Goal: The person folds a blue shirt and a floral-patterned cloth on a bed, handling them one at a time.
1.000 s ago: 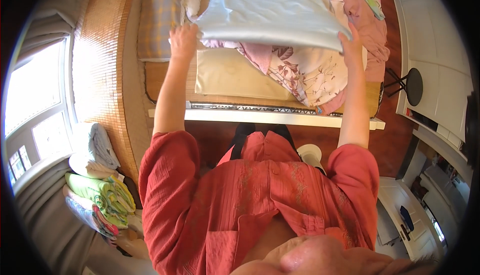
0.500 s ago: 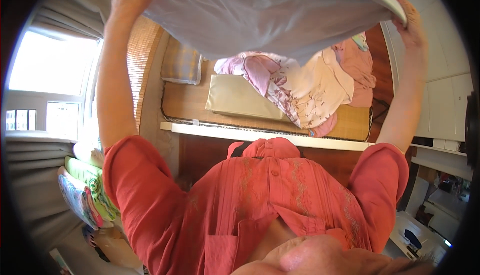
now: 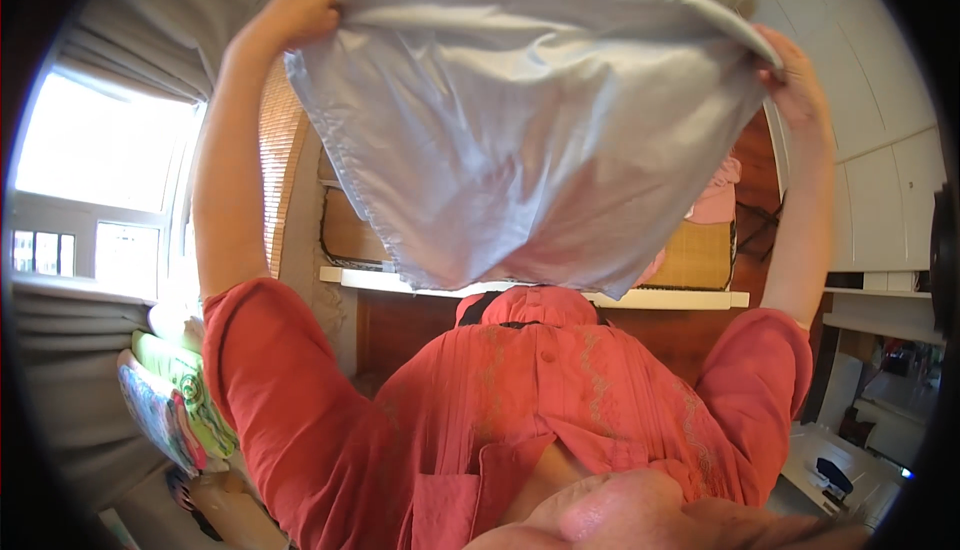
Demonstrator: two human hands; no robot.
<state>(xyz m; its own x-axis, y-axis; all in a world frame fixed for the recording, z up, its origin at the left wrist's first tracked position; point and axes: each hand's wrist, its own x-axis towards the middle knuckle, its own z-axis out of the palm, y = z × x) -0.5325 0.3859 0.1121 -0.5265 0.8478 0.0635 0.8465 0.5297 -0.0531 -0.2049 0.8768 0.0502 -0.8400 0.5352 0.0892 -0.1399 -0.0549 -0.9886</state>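
A silvery grey, satin-like cloth (image 3: 530, 140) hangs spread out between my two raised hands. My left hand (image 3: 312, 10) is closed on its upper left corner, and my right hand (image 3: 793, 75) grips the upper right corner. The top edge sags in a curve between them, and the lower edge reaches down near the front of the bed. Wrinkles run across the fabric. Behind it, most of the bed and what lies on it is hidden; a bit of pink cloth (image 3: 715, 200) shows beside its right edge.
The white bed rail (image 3: 690, 299) crosses in front of me, with a woven mat (image 3: 700, 253) above it. To the left are a bright window (image 3: 105, 140), grey curtains (image 3: 135, 30) and folded green bedding (image 3: 170, 360). White cabinets (image 3: 885, 205) line the right side.
Both hands have come down and nearer to me with the cloth. It now hangs lower and covers the gold box and the flowered fabric that showed on the bed before.
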